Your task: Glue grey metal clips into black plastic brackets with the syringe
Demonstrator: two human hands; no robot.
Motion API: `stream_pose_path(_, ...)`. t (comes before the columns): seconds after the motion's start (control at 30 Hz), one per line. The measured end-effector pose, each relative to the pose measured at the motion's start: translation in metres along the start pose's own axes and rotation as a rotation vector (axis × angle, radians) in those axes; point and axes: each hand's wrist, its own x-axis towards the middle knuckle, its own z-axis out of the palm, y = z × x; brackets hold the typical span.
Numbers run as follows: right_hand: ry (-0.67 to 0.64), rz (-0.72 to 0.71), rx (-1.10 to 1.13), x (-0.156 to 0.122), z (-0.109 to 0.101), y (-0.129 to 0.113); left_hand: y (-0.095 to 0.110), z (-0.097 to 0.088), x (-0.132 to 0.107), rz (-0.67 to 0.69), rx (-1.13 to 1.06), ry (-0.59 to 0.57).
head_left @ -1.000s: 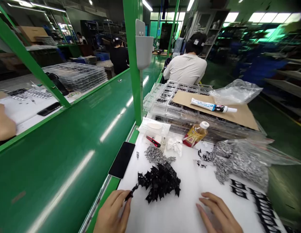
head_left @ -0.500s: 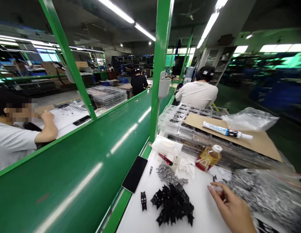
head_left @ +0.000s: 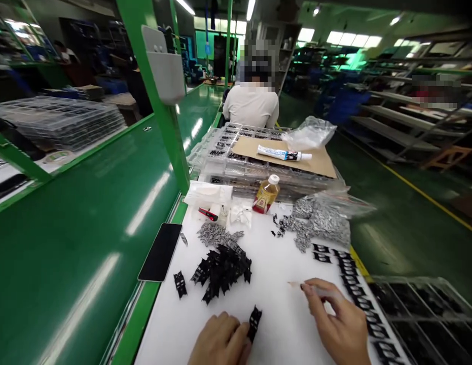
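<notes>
My left hand [head_left: 220, 342] is at the bottom edge of the white table [head_left: 274, 263], fingers closed round a small black plastic part [head_left: 254, 321]. My right hand [head_left: 340, 322] hovers to its right, thumb and forefinger pinched on something small and pale that I cannot make out. A pile of black parts [head_left: 222, 269] lies just beyond my left hand, and one loose black part [head_left: 179, 283] lies to the pile's left. Small grey metal pieces [head_left: 215, 234] lie behind the pile. A clear bag of grey metal pieces [head_left: 321, 220] spills onto the table at the right.
A black phone [head_left: 160, 252] lies at the table's left edge beside the green conveyor [head_left: 79, 228]. A bottle [head_left: 266, 193], a red cutter [head_left: 208, 214], stacked clear trays [head_left: 239, 162] under cardboard with a glue tube [head_left: 283, 153] stand behind. Rows of black parts [head_left: 353, 284] run toward a tray [head_left: 422, 314]. A person in white sits ahead.
The view swung back down and right. My left hand has come back into view holding a black part. My right hand moved from near the bag toward me, now pinching.
</notes>
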Motion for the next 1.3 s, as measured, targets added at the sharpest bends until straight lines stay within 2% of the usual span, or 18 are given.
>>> stream_pose_path(0.13, -0.015, 0.007, -0.023, -0.004, -0.01, 0.005, 0.002, -0.006, 0.02, -0.031, 0.0, -0.027)
stream_pose_path(0.27, 0.171, 0.01, -0.066, -0.013, -0.017, 0.009, 0.006, -0.01, 0.032, -0.078, -0.004, -0.069)
stream_pose_path(0.3, 0.179, 0.01, -0.071, -0.015, -0.017, 0.01, 0.006, -0.009, 0.033, -0.086, -0.004, -0.068)
stream_pose_path(0.43, 0.036, 0.007, -0.065, -0.022, -0.017, 0.013, 0.006, -0.003, 0.037, -0.097, 0.014, -0.022)
stream_pose_path(0.57, 0.116, 0.04, -0.086, -0.03, -0.025, 0.017, 0.001, -0.002, 0.036, -0.083, 0.031, 0.044)
stream_pose_path(0.67, 0.026, 0.037, -0.065, -0.035, -0.031, 0.018, 0.002, -0.002, 0.034, -0.103, 0.029, 0.067)
stream_pose_path(0.73, -0.03, 0.041, -0.049, -0.038, -0.033, 0.018, 0.006, -0.001, 0.034, -0.13, 0.029, 0.06)
stream_pose_path(0.87, 0.137, 0.089, -0.054, -0.042, -0.033, 0.018, 0.019, 0.007, 0.042, -0.16, 0.044, 0.027)
stream_pose_path(0.9, 0.142, 0.093, -0.052, -0.041, -0.033, 0.018, 0.022, 0.009, 0.045, -0.157, 0.043, 0.012)
stream_pose_path(1.03, -0.032, 0.09, -0.029, -0.036, -0.029, 0.019, 0.03, 0.014, 0.059, -0.13, 0.024, -0.046)
stream_pose_path(1.07, -0.04, 0.098, -0.028, -0.035, -0.028, 0.02, 0.03, 0.014, 0.062, -0.124, 0.019, -0.055)
stream_pose_path(1.2, 0.064, 0.143, -0.034, -0.038, -0.028, 0.022, 0.026, 0.014, 0.064, -0.077, -0.009, -0.073)
stream_pose_path(1.3, 0.019, 0.157, -0.016, -0.04, -0.028, 0.022, 0.021, 0.01, 0.059, -0.035, -0.018, -0.06)
